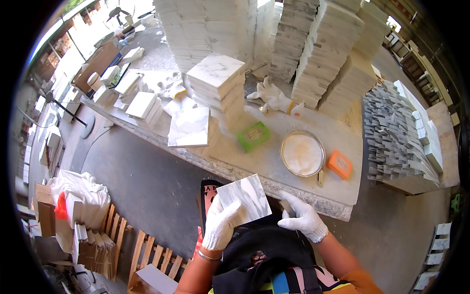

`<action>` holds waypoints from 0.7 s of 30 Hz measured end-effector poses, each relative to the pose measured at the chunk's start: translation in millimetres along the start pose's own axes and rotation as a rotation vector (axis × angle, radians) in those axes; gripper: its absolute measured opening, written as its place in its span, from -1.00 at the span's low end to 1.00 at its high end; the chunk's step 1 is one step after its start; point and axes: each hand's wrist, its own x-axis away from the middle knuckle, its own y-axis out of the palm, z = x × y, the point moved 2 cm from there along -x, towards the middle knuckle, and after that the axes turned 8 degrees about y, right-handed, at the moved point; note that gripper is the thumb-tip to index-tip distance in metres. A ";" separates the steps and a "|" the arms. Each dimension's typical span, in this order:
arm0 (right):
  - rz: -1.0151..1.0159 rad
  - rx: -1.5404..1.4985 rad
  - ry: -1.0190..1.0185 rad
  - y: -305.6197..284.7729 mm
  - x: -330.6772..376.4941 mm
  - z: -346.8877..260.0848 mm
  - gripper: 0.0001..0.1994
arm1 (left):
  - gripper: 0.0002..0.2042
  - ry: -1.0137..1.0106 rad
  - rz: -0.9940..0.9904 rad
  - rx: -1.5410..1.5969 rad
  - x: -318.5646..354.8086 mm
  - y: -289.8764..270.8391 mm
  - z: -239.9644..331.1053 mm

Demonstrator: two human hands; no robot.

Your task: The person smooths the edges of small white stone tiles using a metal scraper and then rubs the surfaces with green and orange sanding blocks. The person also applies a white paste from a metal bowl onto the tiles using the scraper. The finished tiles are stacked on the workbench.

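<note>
My left hand [221,226], in a white knit glove, grips a square white marble tile with grey veins [252,196] by its left side, close to my body. In my right hand [306,218], gloved alike, a small grey-brown block [287,208] is pinched between thumb and fingers, just right of the tile. The block's exact kind is unclear. Both hands are in front of the stone worktable's near edge [293,192]. On the table lie a round metal-rimmed dish of whitish contents [303,154], an orange block [340,164] and a green block [254,136].
A low tile stack [215,78] stands on the table behind a leaning veined tile [189,127]. White gloves [270,95] lie near tall tile stacks [316,49]. Grey strips [396,132] are piled at right. Wooden pallets [155,257] and boxed tiles [93,245] sit at lower left.
</note>
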 end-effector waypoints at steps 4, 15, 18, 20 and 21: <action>0.147 -0.166 -0.010 -16.4 11.2 -13.3 -0.45 | -0.55 0.009 -0.012 -0.002 0.3 -1.2 0.8; 0.840 0.706 -0.492 -83.0 -14.6 -54.5 -0.77 | -0.53 -0.001 -0.049 0.017 3.6 -1.5 2.2; 0.836 0.951 -0.517 -86.6 -24.1 -66.4 -0.76 | -0.53 -0.040 -0.055 0.050 0.6 -7.3 -2.7; 0.814 1.075 -0.358 -94.3 -33.3 -60.6 -0.76 | -0.52 0.038 -0.090 -0.049 -1.2 -20.1 -13.7; 0.807 1.140 -0.274 -96.2 -35.7 -58.1 -0.77 | -0.52 0.125 -0.128 -0.121 -6.8 -22.3 -19.4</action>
